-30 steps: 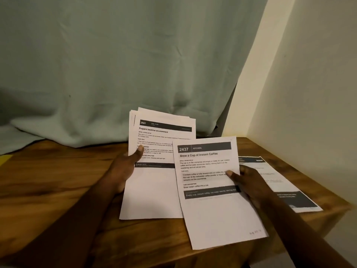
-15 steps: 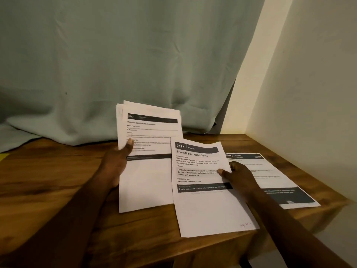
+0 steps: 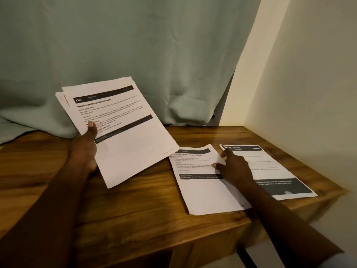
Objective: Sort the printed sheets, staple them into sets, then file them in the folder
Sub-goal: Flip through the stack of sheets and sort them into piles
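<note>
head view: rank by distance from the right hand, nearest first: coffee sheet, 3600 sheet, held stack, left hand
From the right hand:
1. coffee sheet, flat on the table under the thumb, tied with the 3600 sheet, just right of it and partly under the hand; too close to call.
2. held stack, lifted, left of centre.
3. left hand, gripping the stack's left edge.

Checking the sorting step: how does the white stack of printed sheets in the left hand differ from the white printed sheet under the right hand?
The white stack of printed sheets holds several pages, fanned; the white printed sheet looks single. The stack is tilted up, gripped by the left hand; the sheet lies flat on the wooden table, the right hand resting on it. Both carry dark header bars.
</note>
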